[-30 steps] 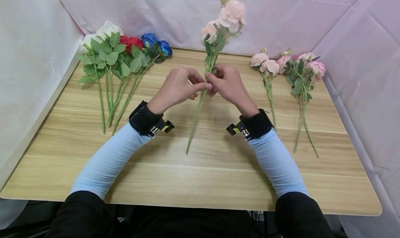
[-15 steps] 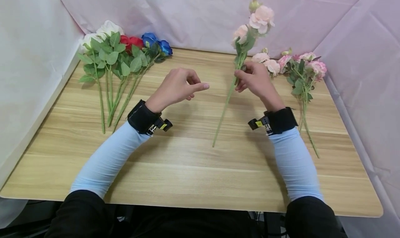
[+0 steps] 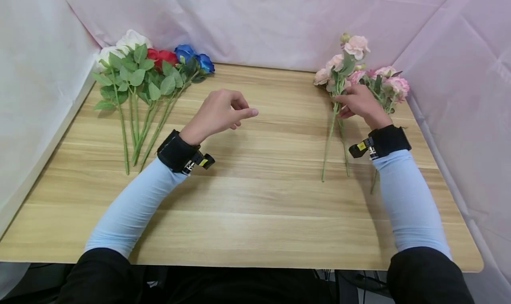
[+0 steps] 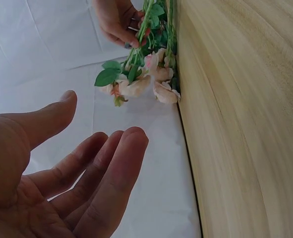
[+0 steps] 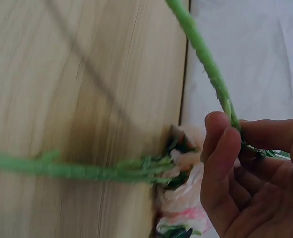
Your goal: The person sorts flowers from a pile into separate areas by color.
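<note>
My right hand [image 3: 346,106] grips the green stem of a pale pink flower spray [image 3: 355,46] at the table's far right, and the stem [image 3: 329,135] slants down toward me. In the right wrist view, thumb and fingers [image 5: 220,148] pinch that stem [image 5: 205,62]. The spray hangs over other pink flowers [image 3: 389,80] lying on the wooden table [image 3: 259,206]. My left hand [image 3: 241,114] hovers above the table's middle with fingers loosely curled and the index finger out, and it holds nothing. The left wrist view shows its relaxed fingers [image 4: 101,178] and the far spray [image 4: 136,82].
White, red and blue roses [image 3: 151,67] with leafy stems lie in a bunch at the back left. Pale cloth walls [image 3: 259,20] close in the table on the left, back and right. Another stem [image 5: 62,168] lies flat on the wood beside my right hand.
My left hand let go of the stem and stayed near the middle. My right hand carried the pink spray from the centre to the right, over the other pink flowers, and lowered it.
</note>
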